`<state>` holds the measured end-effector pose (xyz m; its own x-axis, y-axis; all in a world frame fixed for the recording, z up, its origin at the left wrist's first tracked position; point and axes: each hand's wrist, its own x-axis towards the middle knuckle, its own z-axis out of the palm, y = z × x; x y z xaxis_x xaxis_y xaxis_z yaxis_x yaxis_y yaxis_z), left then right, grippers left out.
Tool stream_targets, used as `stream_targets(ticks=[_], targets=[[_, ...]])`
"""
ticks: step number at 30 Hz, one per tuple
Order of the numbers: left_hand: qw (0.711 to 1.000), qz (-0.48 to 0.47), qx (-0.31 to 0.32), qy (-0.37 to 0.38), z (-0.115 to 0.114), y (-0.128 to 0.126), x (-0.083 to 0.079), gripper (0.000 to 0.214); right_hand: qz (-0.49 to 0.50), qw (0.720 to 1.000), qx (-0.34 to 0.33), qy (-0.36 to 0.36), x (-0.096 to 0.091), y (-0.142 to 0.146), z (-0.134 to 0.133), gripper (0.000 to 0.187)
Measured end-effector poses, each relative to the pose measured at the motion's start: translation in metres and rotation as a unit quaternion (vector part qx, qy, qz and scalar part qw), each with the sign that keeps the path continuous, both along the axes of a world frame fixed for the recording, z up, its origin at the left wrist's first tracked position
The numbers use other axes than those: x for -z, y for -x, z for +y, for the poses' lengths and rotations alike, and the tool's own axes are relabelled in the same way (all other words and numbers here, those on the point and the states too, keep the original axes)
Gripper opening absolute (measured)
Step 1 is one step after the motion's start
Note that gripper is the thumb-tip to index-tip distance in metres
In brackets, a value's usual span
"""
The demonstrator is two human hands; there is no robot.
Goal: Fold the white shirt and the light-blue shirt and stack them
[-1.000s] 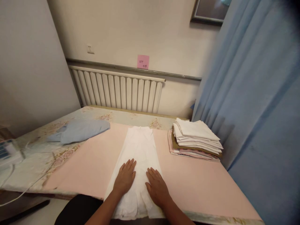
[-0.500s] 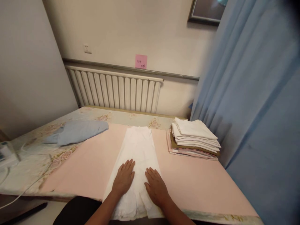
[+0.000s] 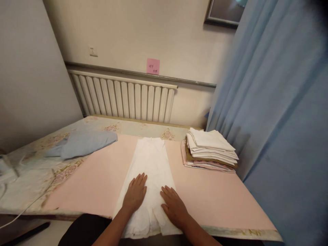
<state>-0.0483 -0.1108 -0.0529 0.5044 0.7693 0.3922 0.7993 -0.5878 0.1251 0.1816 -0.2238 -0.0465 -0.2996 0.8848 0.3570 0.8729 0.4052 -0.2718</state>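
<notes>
A white cloth garment (image 3: 151, 160) lies lengthwise in front of me, narrow at the far end and wider toward me, with wrinkles at its near hem. It rests on a pink cloth (image 3: 97, 174). My left hand (image 3: 135, 192) presses flat on the garment's left side, fingers stretched out. On its right side lies my right hand (image 3: 174, 205), also flat with the fingers extended. Neither hand grips anything. To the right is a stack of folded cloths (image 3: 211, 148), mostly white, with brown and pink layers lower down.
A crumpled light blue cloth (image 3: 87, 144) lies at the left on the floral table cover (image 3: 61, 172). A white cable (image 3: 28, 206) runs over the left edge. Behind stands a radiator (image 3: 128, 97); a blue curtain (image 3: 261, 102) hangs at the right.
My right hand has slid slightly to the right and toward me across the white garment. My left hand stays nearly in place. The view has shifted a little.
</notes>
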Motion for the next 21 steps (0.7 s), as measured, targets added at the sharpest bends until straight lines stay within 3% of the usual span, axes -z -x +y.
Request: stream_targets(ticks=[2,5,8,11,13,16,21], targets=[[1.000,-0.008,0.004,0.001,0.001,0.000,0.003,0.050,0.053,0.998,0.013,0.009,0.002,-0.016,-0.004,0.047],[0.999,-0.037,0.006,0.012,0.005,0.003,0.009,0.049,0.209,0.968,0.136,0.019,0.004,-0.045,-0.005,0.040],[0.994,-0.103,-0.017,0.031,0.010,0.012,0.010,0.048,0.410,0.877,0.231,0.091,-0.001,-0.066,0.000,0.035],[0.976,-0.175,-0.115,0.067,0.010,0.030,0.000,0.045,0.565,0.776,0.229,0.164,-0.010,-0.070,0.006,0.035],[0.958,-0.192,-0.187,0.102,0.007,0.045,-0.012,0.040,0.614,0.733,0.226,0.188,-0.016,-0.064,0.009,0.033],[0.946,-0.180,-0.222,0.154,0.000,0.065,-0.029,0.029,0.633,0.708,0.227,0.216,-0.020,-0.049,0.013,0.030],[0.930,-0.170,-0.229,0.232,-0.016,0.078,-0.042,0.024,0.604,0.717,0.227,0.264,-0.022,-0.030,0.013,0.021]])
